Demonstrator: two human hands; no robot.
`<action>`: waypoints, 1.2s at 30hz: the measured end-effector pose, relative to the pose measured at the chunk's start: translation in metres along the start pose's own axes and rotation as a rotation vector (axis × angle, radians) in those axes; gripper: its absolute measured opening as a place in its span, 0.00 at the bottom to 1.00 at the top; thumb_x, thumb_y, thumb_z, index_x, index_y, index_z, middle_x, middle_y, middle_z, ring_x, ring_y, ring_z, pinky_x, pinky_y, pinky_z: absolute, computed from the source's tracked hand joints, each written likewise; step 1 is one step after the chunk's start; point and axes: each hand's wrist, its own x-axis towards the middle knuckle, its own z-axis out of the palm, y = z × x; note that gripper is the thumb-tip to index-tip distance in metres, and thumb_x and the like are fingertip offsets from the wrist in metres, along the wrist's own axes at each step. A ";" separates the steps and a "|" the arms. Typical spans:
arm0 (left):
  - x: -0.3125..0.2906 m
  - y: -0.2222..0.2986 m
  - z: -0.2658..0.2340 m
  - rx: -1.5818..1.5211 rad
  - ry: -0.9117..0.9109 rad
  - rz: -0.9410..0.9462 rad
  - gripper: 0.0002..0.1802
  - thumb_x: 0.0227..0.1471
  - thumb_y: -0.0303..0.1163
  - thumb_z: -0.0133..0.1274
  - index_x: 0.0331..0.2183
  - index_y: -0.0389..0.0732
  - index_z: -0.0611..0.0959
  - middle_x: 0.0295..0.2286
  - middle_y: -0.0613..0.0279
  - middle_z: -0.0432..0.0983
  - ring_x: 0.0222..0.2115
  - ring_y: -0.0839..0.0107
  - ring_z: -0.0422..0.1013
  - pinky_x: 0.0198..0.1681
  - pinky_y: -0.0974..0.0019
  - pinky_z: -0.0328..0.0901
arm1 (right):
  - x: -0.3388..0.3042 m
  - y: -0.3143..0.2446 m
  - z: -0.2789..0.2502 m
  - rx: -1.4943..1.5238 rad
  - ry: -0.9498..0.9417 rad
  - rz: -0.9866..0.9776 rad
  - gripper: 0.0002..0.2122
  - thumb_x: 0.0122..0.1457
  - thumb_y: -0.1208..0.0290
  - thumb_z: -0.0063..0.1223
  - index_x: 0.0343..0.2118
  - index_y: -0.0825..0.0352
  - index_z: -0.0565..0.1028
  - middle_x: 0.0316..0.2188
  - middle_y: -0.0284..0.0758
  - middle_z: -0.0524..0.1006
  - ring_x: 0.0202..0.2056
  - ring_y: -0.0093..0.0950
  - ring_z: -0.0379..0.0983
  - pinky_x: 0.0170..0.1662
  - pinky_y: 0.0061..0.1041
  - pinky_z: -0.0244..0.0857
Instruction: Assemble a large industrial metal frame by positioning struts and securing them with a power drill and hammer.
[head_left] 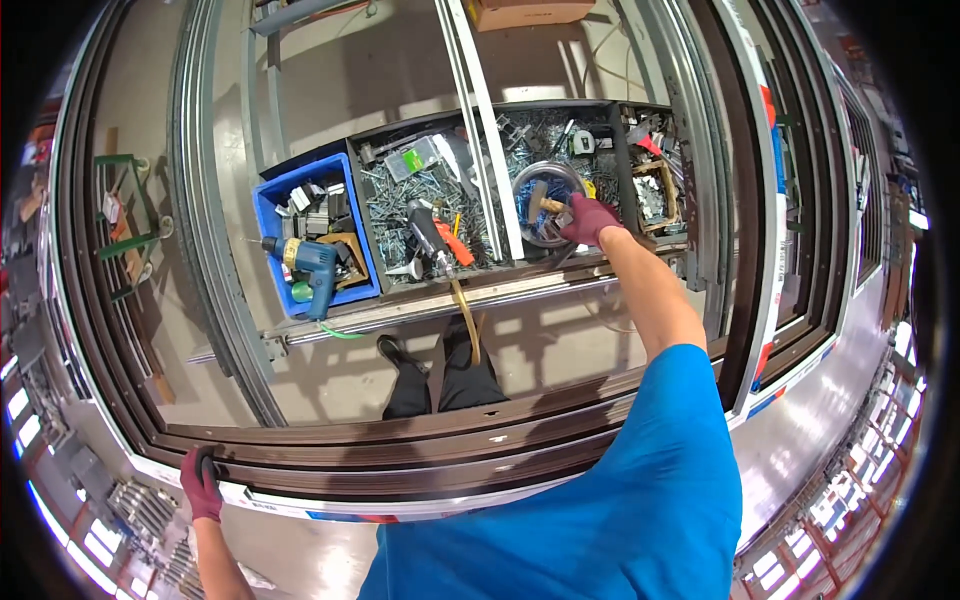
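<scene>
My right hand (592,221), in a maroon glove, is closed round the wooden handle of a hammer (551,206). The hammer's metal head lies over a round clear tub (519,185) among loose screws. A yellow item shows just beyond my fingers. My left hand (202,486), also gloved, grips the near left corner of a brown frame (350,470). Nearer the middle, a dark power screwdriver (427,232) with a hose lies on a heap of screws, beside an orange-red tool (454,243).
A blue bin (352,200) at the left holds metal parts, with a teal drill (315,270) across its near side. A tape measure (581,143) lies in the screw tray. A white bar (492,130) crosses above it. Long metal rails (205,200) flank the trays.
</scene>
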 end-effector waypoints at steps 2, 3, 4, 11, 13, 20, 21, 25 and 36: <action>-0.009 0.004 -0.001 -0.039 0.010 -0.052 0.17 0.64 0.38 0.48 0.42 0.36 0.85 0.35 0.50 0.79 0.38 0.52 0.75 0.45 0.57 0.68 | -0.015 -0.018 -0.011 0.058 0.055 0.026 0.35 0.47 0.55 0.71 0.57 0.65 0.71 0.51 0.49 0.80 0.52 0.50 0.77 0.56 0.42 0.72; -0.011 0.012 -0.001 -0.046 0.028 -0.070 0.16 0.64 0.36 0.50 0.42 0.36 0.85 0.35 0.50 0.79 0.38 0.53 0.76 0.45 0.58 0.68 | -0.025 -0.029 -0.016 0.122 0.102 0.057 0.36 0.48 0.55 0.70 0.59 0.66 0.70 0.52 0.51 0.80 0.53 0.49 0.77 0.58 0.41 0.71; -0.008 0.022 -0.005 -0.051 0.046 -0.082 0.15 0.63 0.35 0.51 0.43 0.36 0.85 0.36 0.50 0.80 0.39 0.54 0.76 0.46 0.59 0.68 | -0.033 -0.031 -0.017 0.252 0.143 0.001 0.37 0.49 0.55 0.70 0.61 0.68 0.70 0.52 0.51 0.79 0.54 0.48 0.77 0.59 0.39 0.70; 0.046 0.137 0.026 -0.501 0.034 -0.052 0.31 0.58 0.29 0.61 0.62 0.40 0.75 0.55 0.53 0.77 0.54 0.63 0.73 0.58 0.59 0.69 | -0.137 -0.180 -0.054 0.694 0.194 -0.260 0.34 0.50 0.58 0.73 0.56 0.73 0.71 0.47 0.48 0.80 0.49 0.40 0.77 0.56 0.35 0.69; 0.055 0.240 0.031 -0.877 -0.195 -0.047 0.46 0.55 0.34 0.66 0.70 0.49 0.63 0.62 0.51 0.68 0.57 0.57 0.71 0.53 0.54 0.73 | -0.205 -0.258 -0.067 0.781 0.200 -0.244 0.26 0.53 0.68 0.72 0.52 0.73 0.72 0.41 0.38 0.78 0.43 0.25 0.73 0.47 0.29 0.70; 0.076 0.306 0.048 -1.202 -0.210 0.366 0.45 0.51 0.38 0.73 0.63 0.35 0.68 0.56 0.49 0.73 0.57 0.62 0.71 0.58 0.58 0.70 | -0.338 -0.429 -0.019 0.851 0.354 -0.440 0.28 0.48 0.64 0.75 0.48 0.72 0.71 0.41 0.45 0.80 0.44 0.35 0.79 0.47 0.33 0.72; 0.073 0.297 0.037 -1.262 -0.293 0.304 0.40 0.51 0.37 0.72 0.60 0.35 0.71 0.51 0.52 0.77 0.53 0.66 0.75 0.55 0.61 0.71 | -0.352 -0.444 -0.014 0.914 0.364 -0.466 0.27 0.48 0.66 0.75 0.47 0.72 0.71 0.41 0.44 0.80 0.42 0.35 0.80 0.45 0.32 0.73; 0.071 0.214 0.027 -1.358 -0.304 0.241 0.25 0.58 0.30 0.65 0.54 0.35 0.77 0.44 0.60 0.82 0.42 0.72 0.80 0.47 0.67 0.75 | -0.375 -0.493 0.001 1.259 0.019 -0.381 0.20 0.53 0.68 0.70 0.45 0.69 0.73 0.33 0.37 0.80 0.32 0.29 0.79 0.36 0.26 0.73; 0.048 0.010 -0.063 -1.174 -0.233 0.022 0.30 0.58 0.47 0.64 0.53 0.36 0.79 0.41 0.60 0.80 0.41 0.72 0.79 0.45 0.61 0.78 | -0.479 -0.539 0.083 1.849 -0.310 0.182 0.13 0.66 0.59 0.54 0.42 0.64 0.76 0.30 0.35 0.78 0.30 0.31 0.77 0.35 0.35 0.77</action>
